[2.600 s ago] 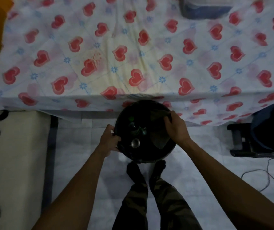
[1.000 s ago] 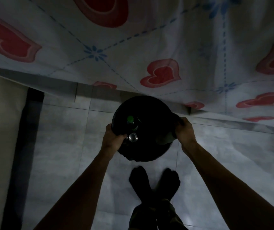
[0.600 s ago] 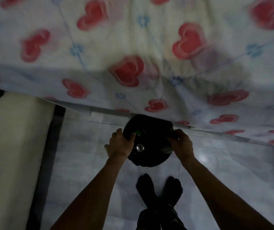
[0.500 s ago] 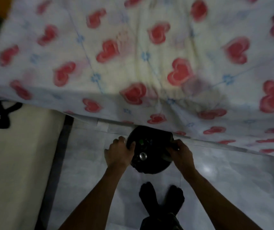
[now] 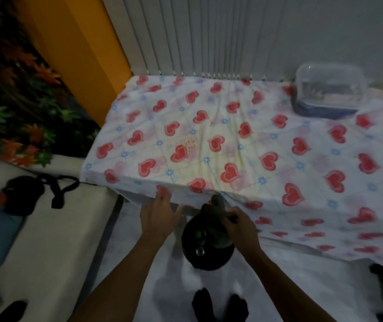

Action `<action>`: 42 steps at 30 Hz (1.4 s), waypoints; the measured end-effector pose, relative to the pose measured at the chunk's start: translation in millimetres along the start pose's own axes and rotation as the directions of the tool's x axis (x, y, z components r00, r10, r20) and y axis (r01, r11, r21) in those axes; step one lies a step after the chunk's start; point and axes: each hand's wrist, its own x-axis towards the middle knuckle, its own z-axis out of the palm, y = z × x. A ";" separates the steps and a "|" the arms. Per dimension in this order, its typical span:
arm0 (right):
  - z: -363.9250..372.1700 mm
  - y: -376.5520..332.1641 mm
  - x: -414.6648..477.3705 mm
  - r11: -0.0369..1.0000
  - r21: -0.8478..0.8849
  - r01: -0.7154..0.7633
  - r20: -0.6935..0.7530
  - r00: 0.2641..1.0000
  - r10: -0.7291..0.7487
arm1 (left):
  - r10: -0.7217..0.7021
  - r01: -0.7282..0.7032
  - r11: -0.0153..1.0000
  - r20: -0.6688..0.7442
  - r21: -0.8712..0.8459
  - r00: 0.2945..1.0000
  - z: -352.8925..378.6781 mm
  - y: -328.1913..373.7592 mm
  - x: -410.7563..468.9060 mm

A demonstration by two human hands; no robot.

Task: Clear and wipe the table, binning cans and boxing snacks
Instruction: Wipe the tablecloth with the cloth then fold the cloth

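The black bin (image 5: 218, 260), a can (image 5: 200, 251) inside, stood on the floor at the surface's (image 5: 232, 140) near edge, the right hand (image 5: 241, 228) clenched round a dark cloth (image 5: 216, 205) above its rim, the left hand (image 5: 156, 217) spread empty alongside; a cloth snagging the rim would likely tip the bin.

This is a lived-in room of a home. A table (image 5: 125, 182) draped in a white cloth printed with red hearts and blue flowers (image 5: 232, 140) stands against white vertical blinds (image 5: 209, 36) and an orange wall (image 5: 74, 47). Beside it is a cream padded sofa (image 5: 46, 240) carrying a black strapped bag (image 5: 23, 196), with orange and green leaves (image 5: 11, 77) behind. A clear plastic lidded box (image 5: 327, 94) sits at the table's far edge.
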 end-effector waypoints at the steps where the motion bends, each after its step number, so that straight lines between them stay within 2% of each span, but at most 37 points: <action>1: -7.7 -13.0 0.1 0.999 -0.001 0.038 -0.013 0.999 -0.038 | 0.014 -0.015 1.000 -0.013 -0.005 1.000 -11.5 6.0 1.2; 5: -34.2 -58.2 4.3 0.994 0.063 0.089 -0.046 0.995 -0.086 | 0.053 -0.053 0.999 -0.046 0.001 0.998 -50.5 28.4 3.2; 10: -61.1 -107.4 13.9 0.993 0.034 0.117 -0.082 0.990 -0.114 | 0.071 -0.070 0.997 -0.110 0.010 0.991 -84.0 43.4 9.3; 17: -79.7 -140.9 44.2 0.981 0.107 0.161 -0.112 0.983 -0.149 | 0.064 -0.063 0.998 -0.143 0.013 0.988 -100.2 33.5 34.1; 22: -84.2 -142.5 76.5 0.976 0.193 0.102 -0.190 0.980 -0.065 | 0.096 -0.098 0.995 -0.082 -0.014 0.992 -81.2 10.5 67.8; 26: -70.1 -150.3 109.1 0.980 0.172 0.098 -0.223 0.973 -0.058 | 0.112 -0.112 0.994 0.004 0.001 0.994 -58.3 -12.3 107.9; 29: -48.5 -160.9 131.6 0.982 0.145 0.120 -0.268 0.960 -0.077 | 0.178 -0.182 0.981 0.064 0.062 0.982 -39.9 -31.7 142.3; 32: -14.4 -167.7 146.2 0.983 0.037 0.179 -0.274 0.948 -0.162 | 0.320 -0.321 0.936 0.030 0.148 0.947 -24.7 -51.7 172.9; 37: 78.7 -167.5 154.8 0.914 -0.209 0.349 -0.015 0.933 -0.360 | 0.468 -0.462 0.871 0.006 0.170 0.884 -0.8 -87.7 203.8; 38: 98.5 -162.8 157.7 0.866 -0.288 0.409 0.048 0.909 -0.414 | 0.486 -0.480 0.863 -0.003 0.158 0.874 4.8 -94.4 208.0; 40: 130.9 -147.1 165.3 0.681 -0.524 0.512 0.174 0.847 -0.503 | 0.516 -0.509 0.852 -0.025 0.126 0.856 14.4 -105.6 213.9; 42: 145.7 -134.2 172.8 0.551 -0.656 0.515 0.253 0.839 -0.482 | 0.523 -0.517 0.849 -0.036 0.114 0.852 20.1 -110.6 216.0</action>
